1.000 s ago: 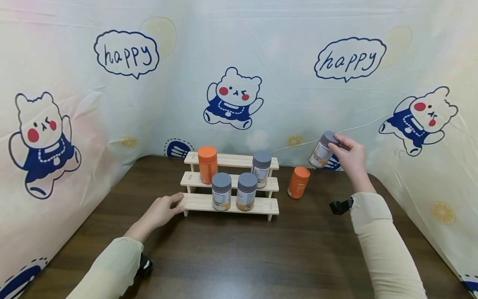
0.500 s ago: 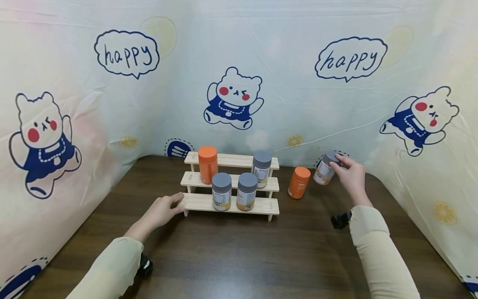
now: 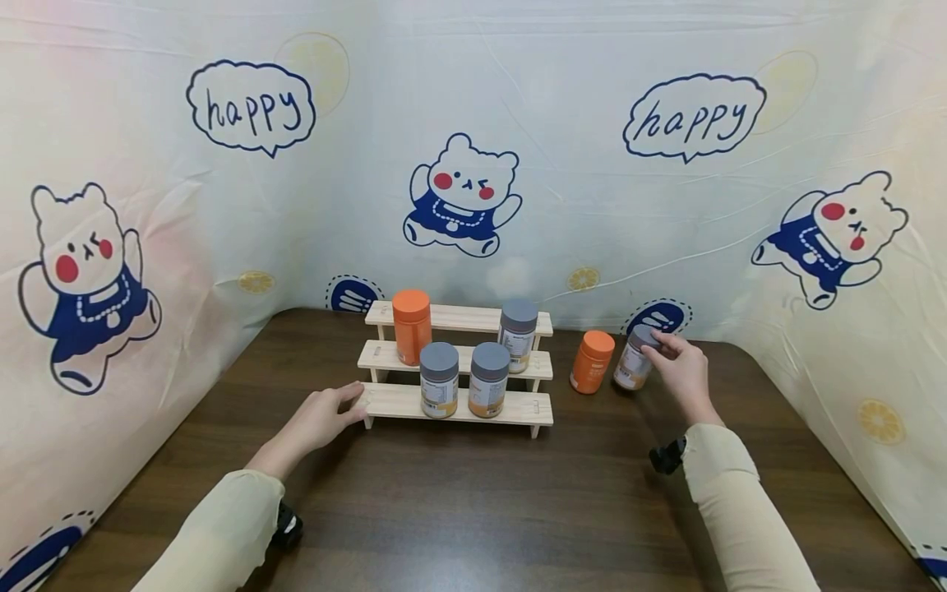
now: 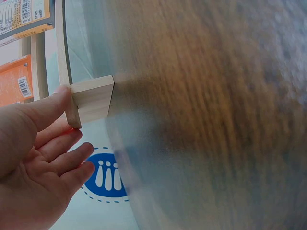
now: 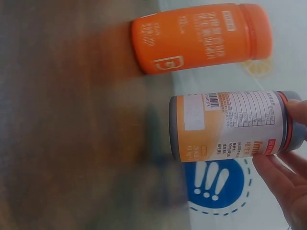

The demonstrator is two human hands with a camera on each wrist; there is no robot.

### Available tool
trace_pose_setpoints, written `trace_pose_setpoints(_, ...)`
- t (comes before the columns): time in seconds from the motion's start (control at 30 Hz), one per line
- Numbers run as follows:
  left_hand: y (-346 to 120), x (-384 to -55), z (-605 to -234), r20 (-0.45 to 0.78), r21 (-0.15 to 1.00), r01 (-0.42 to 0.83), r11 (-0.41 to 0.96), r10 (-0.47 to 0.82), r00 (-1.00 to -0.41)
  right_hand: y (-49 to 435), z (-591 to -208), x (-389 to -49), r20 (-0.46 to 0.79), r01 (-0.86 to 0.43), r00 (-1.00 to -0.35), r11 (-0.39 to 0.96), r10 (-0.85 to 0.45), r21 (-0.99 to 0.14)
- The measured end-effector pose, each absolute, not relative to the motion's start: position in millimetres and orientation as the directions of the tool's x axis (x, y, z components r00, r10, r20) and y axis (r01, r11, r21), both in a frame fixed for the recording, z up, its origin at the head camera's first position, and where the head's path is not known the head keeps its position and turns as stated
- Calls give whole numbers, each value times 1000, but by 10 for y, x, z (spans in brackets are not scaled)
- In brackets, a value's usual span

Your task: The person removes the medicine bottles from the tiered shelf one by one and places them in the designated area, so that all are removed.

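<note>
My right hand [image 3: 682, 372] pinches a grey-lidded supplement bottle [image 3: 631, 366] by its lid, just right of an orange bottle [image 3: 591, 363] on the table. In the right wrist view that supplement bottle [image 5: 225, 125] shows a white and orange label, its base close over the tabletop. My left hand [image 3: 316, 421] grips the left end of the lowest board of a three-tier wooden rack [image 3: 392, 400], thumb on top. Two grey-lidded bottles, one on the left [image 3: 440, 382] and one on the right [image 3: 488, 382], stand on that board.
On the middle tier stand another orange bottle [image 3: 411, 329] at left and a grey-lidded bottle [image 3: 519, 333] at right. A brown wooden table [image 3: 459, 510] carries everything. Printed cloth [image 3: 577, 197] hangs behind and along both sides.
My right hand has lowered the grey-lidded bottle from the air towards the table, then shifted it slightly left, beside the orange bottle. My left hand and the rack have stayed put.
</note>
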State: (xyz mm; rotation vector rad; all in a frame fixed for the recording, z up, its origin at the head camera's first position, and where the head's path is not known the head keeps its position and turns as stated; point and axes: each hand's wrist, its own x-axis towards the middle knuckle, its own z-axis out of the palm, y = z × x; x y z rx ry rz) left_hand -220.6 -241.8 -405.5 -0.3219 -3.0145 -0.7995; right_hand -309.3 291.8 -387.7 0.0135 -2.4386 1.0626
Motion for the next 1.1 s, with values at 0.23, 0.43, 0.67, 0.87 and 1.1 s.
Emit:
trace_pose_setpoints(0.23, -2419, -2201, -4045, 63, 492, 204, 846, 199, -978, 2931, -3989, -3109, 419, -201, -894, 696, 157, -689)
trace_pose_setpoints(0.43, -2421, -2198, -4047, 60, 496, 200, 845, 197, -979, 2906, -3997, -3086, 400, -202, -905, 682, 144, -703)
trace_pose_setpoints(0.67, -2421, -2206, -4048, 47, 498, 187, 847, 190, -981, 2890, -3989, -3054, 426, -245, -899, 685, 104, -686)
trace_pose_setpoints(0.87, -2421, -2206, -4053, 43, 496, 184, 849, 187, -981, 2892, -3997, -3054, 441, -262, -893, 696, 88, -669)
trace_pose_setpoints(1.1, -2421, -2211, -4058, 45, 493, 186, 850, 189, -981, 2897, -4007, -3044, 449, -267, -889, 695, 91, -668)
